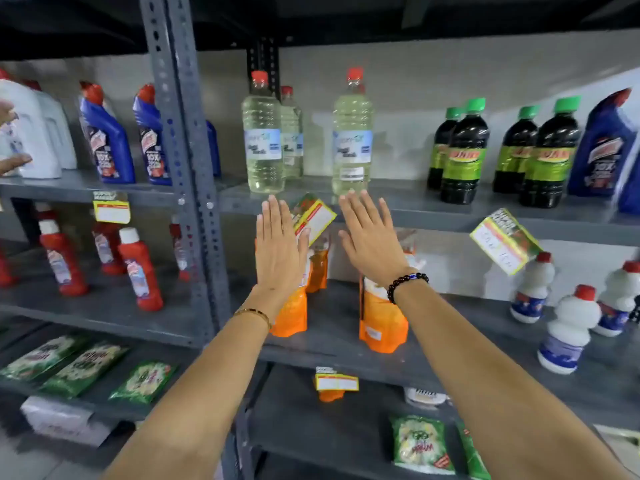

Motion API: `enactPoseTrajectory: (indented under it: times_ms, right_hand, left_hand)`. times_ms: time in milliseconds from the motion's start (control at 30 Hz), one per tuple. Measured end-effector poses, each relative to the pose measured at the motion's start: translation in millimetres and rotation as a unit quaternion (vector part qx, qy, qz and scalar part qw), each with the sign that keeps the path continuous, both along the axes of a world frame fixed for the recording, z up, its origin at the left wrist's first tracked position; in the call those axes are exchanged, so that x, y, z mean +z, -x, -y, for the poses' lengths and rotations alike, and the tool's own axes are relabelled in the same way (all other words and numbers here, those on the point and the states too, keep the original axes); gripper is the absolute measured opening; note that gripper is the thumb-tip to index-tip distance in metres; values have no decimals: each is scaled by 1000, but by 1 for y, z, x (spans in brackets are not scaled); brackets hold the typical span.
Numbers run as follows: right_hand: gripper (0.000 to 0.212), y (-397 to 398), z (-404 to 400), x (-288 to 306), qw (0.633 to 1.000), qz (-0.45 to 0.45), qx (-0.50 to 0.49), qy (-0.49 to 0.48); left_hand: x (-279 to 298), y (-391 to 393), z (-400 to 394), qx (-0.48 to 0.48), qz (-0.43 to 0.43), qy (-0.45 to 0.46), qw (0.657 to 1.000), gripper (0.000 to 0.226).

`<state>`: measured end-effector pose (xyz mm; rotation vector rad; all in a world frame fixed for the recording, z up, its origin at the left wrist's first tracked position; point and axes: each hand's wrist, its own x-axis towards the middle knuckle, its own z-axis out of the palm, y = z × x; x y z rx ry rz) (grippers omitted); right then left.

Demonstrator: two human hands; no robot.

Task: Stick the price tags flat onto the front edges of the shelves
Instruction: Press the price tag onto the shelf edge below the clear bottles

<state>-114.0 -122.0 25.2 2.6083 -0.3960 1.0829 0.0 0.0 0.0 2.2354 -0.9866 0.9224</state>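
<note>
A crooked yellow price tag [314, 216] hangs tilted from the front edge of the grey upper shelf [433, 216], between my two hands. My left hand [280, 249] is flat with fingers up, its edge against the tag's left side. My right hand [370, 237] is raised flat just right of the tag, apart from it. Neither hand holds anything. A second tilted tag [504, 240] hangs further right on the same edge. Two tags sit straight: one tag [111, 209] on the left rack, one tag [336, 382] on the lower shelf edge.
Clear bottles [262, 140] and dark green-capped bottles [464, 157] stand on the upper shelf. Orange pouches [381, 323] and white bottles [568, 330] stand below. A grey upright post [187, 161] splits the racks. Another person's hand [10, 164] shows at far left.
</note>
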Motion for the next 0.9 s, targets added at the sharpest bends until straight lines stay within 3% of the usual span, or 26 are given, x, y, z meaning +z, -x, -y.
enactPoseTrajectory:
  times_ms: [333,633,800,900]
  right_hand:
    - [49,-60,-17,15,998,-45,-52,-14]
    - [39,-84,-11,31,998,-35,-49,-7]
    - [31,-91,-8,35,998,-19,-13,-59]
    - [15,-93,-9,38,993,17,20,-119]
  left_hand:
    - [-10,-64,-13,-55,-37,-27,997,46]
    - [-1,-82,4,-113,-52,50,991,22]
    - [3,-89,6,-131,-67,57,987,20]
    - [4,-89,6,-138,-77,64,985,18]
